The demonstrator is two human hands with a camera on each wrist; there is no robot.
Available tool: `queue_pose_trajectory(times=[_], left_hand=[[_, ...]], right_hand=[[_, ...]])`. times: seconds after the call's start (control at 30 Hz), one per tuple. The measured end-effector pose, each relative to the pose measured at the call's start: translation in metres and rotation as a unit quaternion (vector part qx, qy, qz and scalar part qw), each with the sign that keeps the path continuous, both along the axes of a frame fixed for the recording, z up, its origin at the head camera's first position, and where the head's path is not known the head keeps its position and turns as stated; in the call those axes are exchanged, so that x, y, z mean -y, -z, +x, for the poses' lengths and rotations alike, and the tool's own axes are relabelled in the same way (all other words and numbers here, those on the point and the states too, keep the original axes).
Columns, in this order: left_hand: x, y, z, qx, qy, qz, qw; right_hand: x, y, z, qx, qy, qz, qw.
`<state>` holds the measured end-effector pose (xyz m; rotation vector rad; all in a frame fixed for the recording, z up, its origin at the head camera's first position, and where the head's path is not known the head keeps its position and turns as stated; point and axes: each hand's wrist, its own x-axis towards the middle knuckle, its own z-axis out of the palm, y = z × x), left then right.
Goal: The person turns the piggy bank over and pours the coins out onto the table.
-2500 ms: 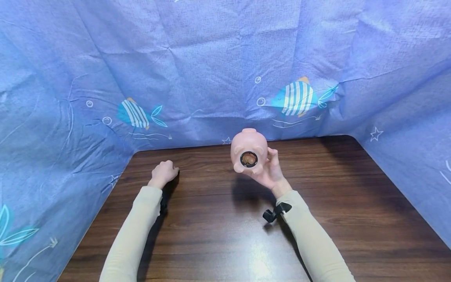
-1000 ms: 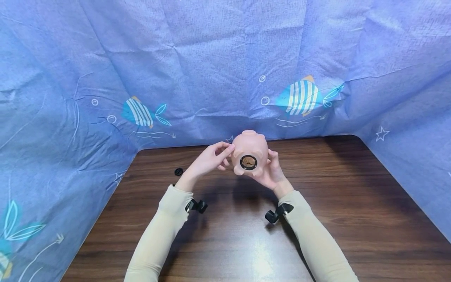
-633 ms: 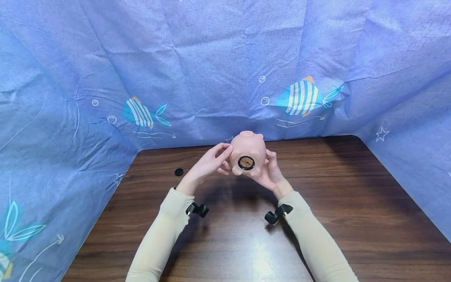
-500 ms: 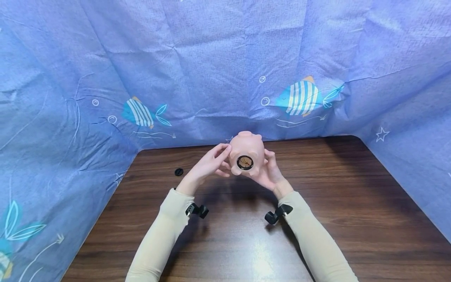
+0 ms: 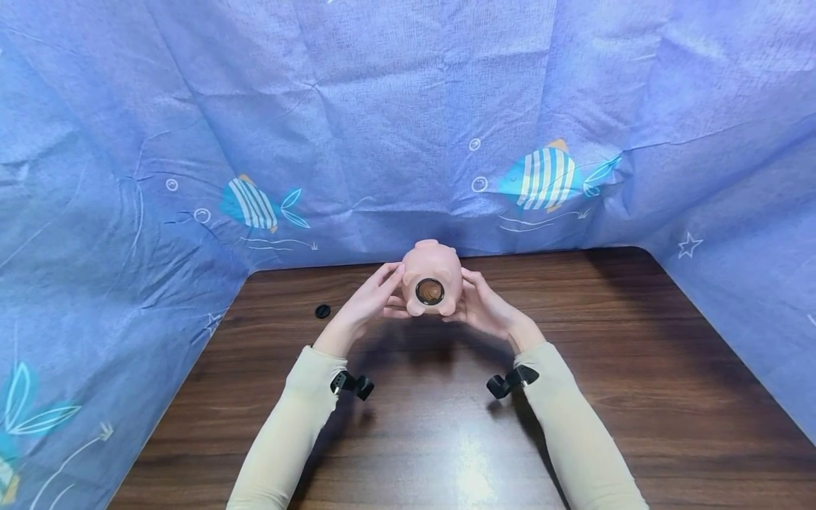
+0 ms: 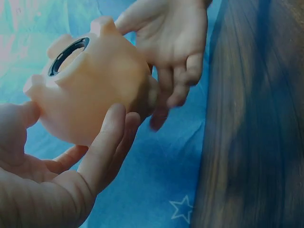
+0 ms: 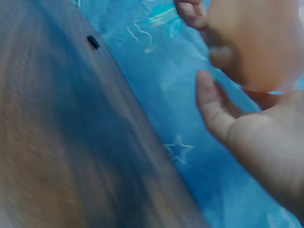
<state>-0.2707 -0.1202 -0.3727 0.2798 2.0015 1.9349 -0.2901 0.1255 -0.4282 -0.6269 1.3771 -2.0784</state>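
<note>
A pink piggy bank (image 5: 428,259) is held up above the table, its underside with stubby feet turned toward me. Brown, coin-like pieces (image 5: 430,291) show inside its round, black-rimmed opening (image 6: 69,56). My left hand (image 5: 368,301) grips the bank from the left, thumb on one side and fingers spread beneath it in the left wrist view. On the other side is my right hand (image 5: 487,304), its fingers loose and its palm apart from the bank in the left wrist view. A black round cap (image 5: 323,311) lies on the table left of my left hand.
The dark wooden table (image 5: 637,397) ends at a blue fish-print cloth (image 5: 382,142) hanging behind it and along both sides. Black wrist cameras (image 5: 353,384) sit on both forearms over pale sleeves.
My left hand has left the cap on the table and come to the piggy bank. The bank has shifted left, and my right hand has loosened and turned beside it.
</note>
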Motion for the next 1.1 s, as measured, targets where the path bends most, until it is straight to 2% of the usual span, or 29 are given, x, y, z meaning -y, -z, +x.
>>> queue_pose_trajectory(times=[0.13, 0.23, 0.43, 0.57, 0.83, 1.1], left_hand=[[0.002, 0.004, -0.005, 0.009, -0.011, 0.003, 0.9999], [0.001, 0.006, -0.008, 0.006, -0.014, -0.001, 0.9999], [-0.003, 0.009, -0.012, 0.000, -0.013, -0.008, 0.9999], [-0.007, 0.010, -0.013, 0.001, -0.008, -0.007, 0.9999], [-0.014, 0.015, -0.015, 0.006, -0.006, 0.031, 0.9995], [-0.017, 0.014, -0.011, -0.030, 0.003, 0.054, 0.9981]], right_hand=[[-0.007, -0.010, 0.001, -0.016, 0.030, 0.094, 0.995], [-0.012, -0.017, 0.002, -0.022, 0.050, 0.129, 0.990], [-0.016, -0.025, 0.002, -0.013, 0.075, 0.125, 0.989], [-0.016, -0.027, 0.003, -0.027, 0.080, 0.140, 0.987], [-0.015, -0.027, 0.006, -0.050, 0.103, 0.160, 0.980], [-0.015, -0.027, 0.006, -0.057, 0.116, 0.129, 0.983]])
